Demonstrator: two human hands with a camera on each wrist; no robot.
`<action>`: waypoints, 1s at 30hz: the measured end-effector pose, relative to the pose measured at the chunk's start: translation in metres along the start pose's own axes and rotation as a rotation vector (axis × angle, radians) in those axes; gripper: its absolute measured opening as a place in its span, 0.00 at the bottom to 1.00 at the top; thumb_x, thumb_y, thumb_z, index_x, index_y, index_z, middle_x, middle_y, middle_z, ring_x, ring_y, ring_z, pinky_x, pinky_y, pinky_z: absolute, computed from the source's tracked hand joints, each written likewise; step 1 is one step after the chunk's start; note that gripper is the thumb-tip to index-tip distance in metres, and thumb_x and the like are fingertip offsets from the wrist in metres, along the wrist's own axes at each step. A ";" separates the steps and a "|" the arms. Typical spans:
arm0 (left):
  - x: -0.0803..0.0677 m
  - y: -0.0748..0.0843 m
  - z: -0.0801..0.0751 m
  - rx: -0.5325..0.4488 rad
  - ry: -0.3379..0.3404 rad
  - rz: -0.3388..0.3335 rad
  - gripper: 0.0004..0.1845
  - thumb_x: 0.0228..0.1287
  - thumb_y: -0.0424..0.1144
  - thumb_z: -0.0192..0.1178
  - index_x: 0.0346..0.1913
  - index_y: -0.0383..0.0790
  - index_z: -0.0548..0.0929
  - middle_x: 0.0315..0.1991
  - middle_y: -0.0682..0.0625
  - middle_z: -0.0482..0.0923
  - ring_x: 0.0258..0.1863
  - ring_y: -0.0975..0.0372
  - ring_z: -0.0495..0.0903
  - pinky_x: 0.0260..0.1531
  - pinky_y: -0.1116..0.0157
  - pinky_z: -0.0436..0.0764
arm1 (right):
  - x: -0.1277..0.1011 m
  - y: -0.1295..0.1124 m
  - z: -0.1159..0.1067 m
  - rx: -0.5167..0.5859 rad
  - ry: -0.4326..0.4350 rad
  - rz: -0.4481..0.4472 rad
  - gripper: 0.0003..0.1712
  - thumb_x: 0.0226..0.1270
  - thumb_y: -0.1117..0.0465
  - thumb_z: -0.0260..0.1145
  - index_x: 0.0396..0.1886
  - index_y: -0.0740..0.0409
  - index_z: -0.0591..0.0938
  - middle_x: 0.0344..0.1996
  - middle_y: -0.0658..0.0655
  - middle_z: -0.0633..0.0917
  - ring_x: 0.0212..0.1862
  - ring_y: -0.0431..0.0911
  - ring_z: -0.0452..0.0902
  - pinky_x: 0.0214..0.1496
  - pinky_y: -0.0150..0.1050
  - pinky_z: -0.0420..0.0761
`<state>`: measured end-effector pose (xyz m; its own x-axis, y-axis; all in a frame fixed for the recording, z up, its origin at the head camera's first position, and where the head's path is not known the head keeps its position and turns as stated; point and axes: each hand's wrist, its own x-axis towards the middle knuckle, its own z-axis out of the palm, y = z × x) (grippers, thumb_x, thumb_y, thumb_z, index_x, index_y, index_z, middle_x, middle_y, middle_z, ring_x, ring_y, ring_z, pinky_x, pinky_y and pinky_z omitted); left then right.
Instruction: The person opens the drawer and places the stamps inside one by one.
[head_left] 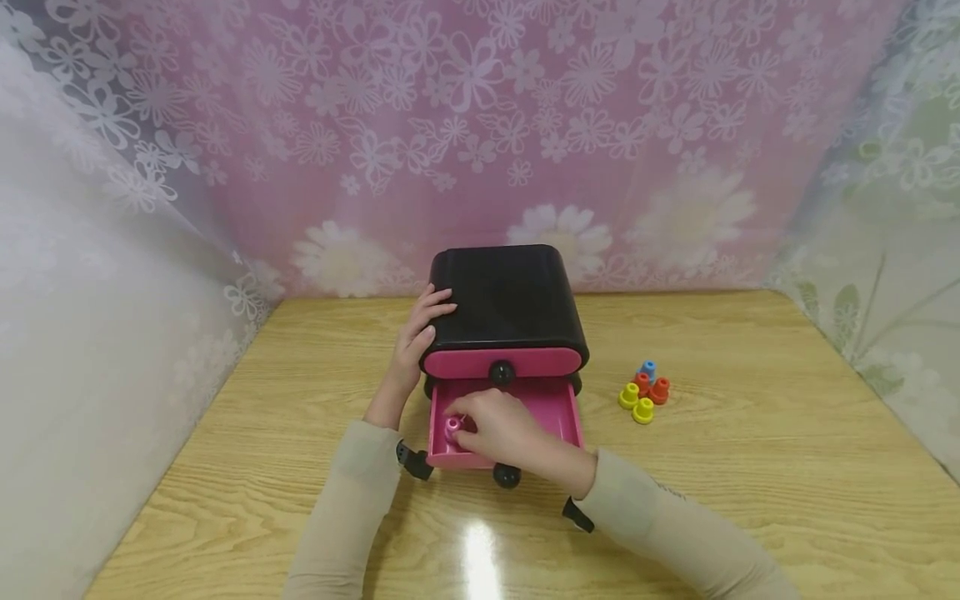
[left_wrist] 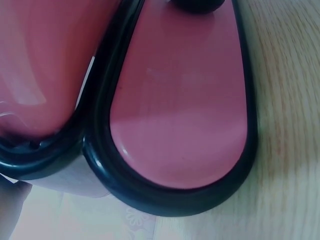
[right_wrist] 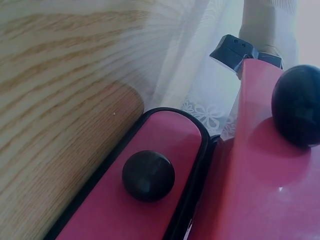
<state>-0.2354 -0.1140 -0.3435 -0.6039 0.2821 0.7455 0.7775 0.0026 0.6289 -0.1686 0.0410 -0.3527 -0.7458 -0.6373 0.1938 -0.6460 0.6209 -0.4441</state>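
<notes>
A small black chest of drawers (head_left: 504, 292) with pink fronts stands on the table. My left hand (head_left: 415, 340) rests against its left side, fingertips over the top edge. Below the top drawer (head_left: 461, 363), a pink drawer (head_left: 551, 417) is pulled out. Inside its left part my right hand (head_left: 498, 423) has thumb and forefinger curled round a small pink cone-shaped peg (head_left: 452, 427) with a round top. In the left wrist view a closed lower drawer front (left_wrist: 182, 100) shows. The right wrist view shows a closed drawer's black knob (right_wrist: 148, 176) and the open drawer's front (right_wrist: 270, 185), but not the fingers.
Right of the chest, small cone-shaped pegs lie grouped on the wooden table (head_left: 750, 467): a blue peg (head_left: 648, 369), two red pegs (head_left: 660, 390) and two yellow pegs (head_left: 642, 410). A flowered curtain (head_left: 480, 150) hangs behind the table and along both sides.
</notes>
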 end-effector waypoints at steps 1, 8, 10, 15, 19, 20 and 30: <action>0.000 0.001 0.000 -0.003 0.003 0.001 0.20 0.53 0.25 0.34 0.46 0.13 0.67 0.55 0.21 0.56 0.61 0.36 0.41 0.60 0.50 0.41 | 0.000 0.000 0.000 -0.004 0.002 -0.002 0.12 0.50 0.61 0.66 0.38 0.56 0.83 0.23 0.46 0.80 0.23 0.35 0.70 0.25 0.27 0.70; 0.000 -0.002 0.000 -0.015 0.006 0.028 0.20 0.57 0.29 0.35 0.46 0.15 0.67 0.55 0.23 0.57 0.62 0.37 0.42 0.61 0.51 0.41 | -0.001 0.000 -0.001 -0.026 0.005 -0.006 0.12 0.50 0.61 0.67 0.36 0.55 0.83 0.23 0.45 0.80 0.24 0.35 0.70 0.24 0.27 0.69; 0.000 -0.002 0.000 -0.014 0.005 0.030 0.20 0.56 0.28 0.35 0.46 0.15 0.66 0.55 0.22 0.56 0.62 0.37 0.41 0.61 0.51 0.41 | -0.001 0.000 -0.001 -0.027 0.005 -0.006 0.12 0.49 0.61 0.67 0.36 0.55 0.83 0.23 0.45 0.79 0.23 0.35 0.69 0.24 0.27 0.69; 0.000 -0.001 0.000 -0.018 0.004 0.029 0.20 0.56 0.27 0.35 0.46 0.15 0.67 0.55 0.22 0.56 0.62 0.37 0.41 0.60 0.50 0.40 | -0.003 0.001 -0.001 -0.018 0.009 -0.014 0.13 0.49 0.60 0.67 0.38 0.55 0.83 0.25 0.45 0.80 0.24 0.35 0.71 0.24 0.27 0.70; 0.000 0.000 0.001 -0.022 -0.001 0.027 0.20 0.57 0.28 0.35 0.47 0.16 0.67 0.55 0.22 0.56 0.62 0.37 0.41 0.61 0.50 0.40 | -0.007 0.000 -0.004 -0.002 0.032 -0.022 0.15 0.49 0.60 0.67 0.39 0.55 0.82 0.30 0.47 0.82 0.30 0.37 0.76 0.30 0.29 0.74; 0.001 0.000 0.001 -0.022 -0.002 0.029 0.20 0.56 0.27 0.35 0.46 0.15 0.67 0.55 0.22 0.56 0.62 0.36 0.41 0.61 0.50 0.40 | -0.008 0.000 -0.005 0.004 0.039 -0.025 0.15 0.49 0.60 0.67 0.40 0.55 0.83 0.31 0.47 0.82 0.32 0.38 0.77 0.31 0.30 0.75; -0.004 -0.026 -0.003 -0.027 0.004 0.026 0.20 0.54 0.27 0.35 0.47 0.16 0.68 0.57 0.26 0.58 0.63 0.41 0.42 0.61 0.52 0.41 | -0.032 -0.004 -0.025 0.019 0.092 -0.011 0.16 0.49 0.59 0.65 0.41 0.56 0.82 0.35 0.51 0.83 0.36 0.42 0.77 0.34 0.34 0.75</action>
<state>-0.2537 -0.1185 -0.3625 -0.5844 0.2775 0.7625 0.7879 -0.0306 0.6150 -0.1458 0.0702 -0.3353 -0.7513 -0.5988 0.2776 -0.6514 0.6052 -0.4575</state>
